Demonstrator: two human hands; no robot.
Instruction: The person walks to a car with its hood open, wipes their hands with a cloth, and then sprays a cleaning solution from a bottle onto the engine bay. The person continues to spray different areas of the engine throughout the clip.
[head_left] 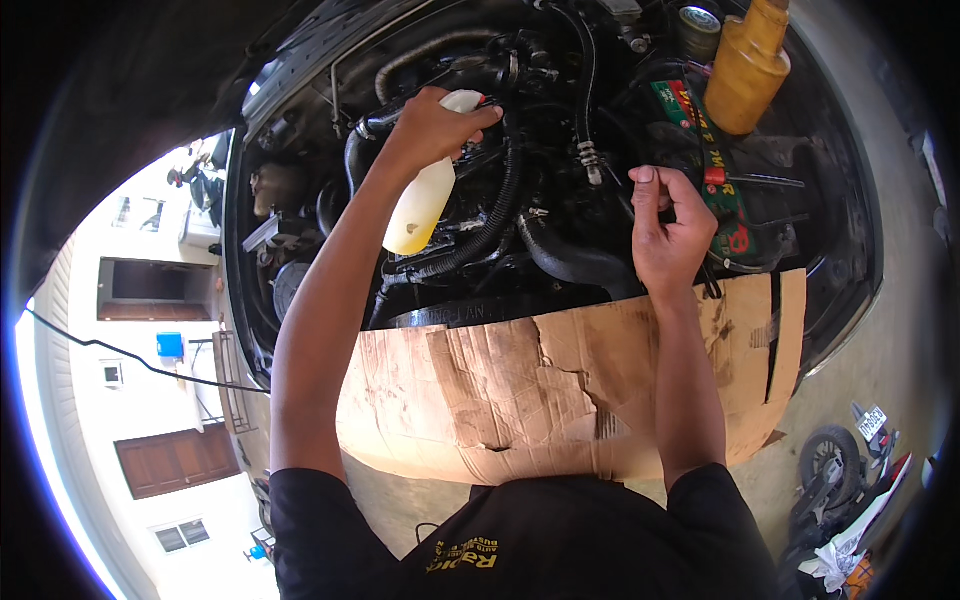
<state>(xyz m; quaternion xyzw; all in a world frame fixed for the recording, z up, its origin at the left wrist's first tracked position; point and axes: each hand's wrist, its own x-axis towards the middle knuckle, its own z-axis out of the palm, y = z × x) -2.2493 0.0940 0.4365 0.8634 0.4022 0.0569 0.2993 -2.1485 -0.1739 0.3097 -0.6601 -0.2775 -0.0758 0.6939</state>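
clenched left hand (432, 128) wrapped around pale spray bottle (424, 195) over engine bay (500, 240), right hand (668, 235) curled, nothing seen held, beside black hose (570, 262), torn cardboard (560, 385) laid across front edge

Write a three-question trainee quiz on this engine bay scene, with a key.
1. True or false: the left hand grips a pale spray bottle over the engine.
2. What lies across the front edge of the bay, under the right forearm? A) a blue towel B) a torn cardboard sheet C) a metal tray
3. Fill in: the tall jug at the far right of the bay is ____ in colour.

Key
1. True.
2. B.
3. Yellow. The right hand is nowhere near it; its fingers are curled among the black hoses.
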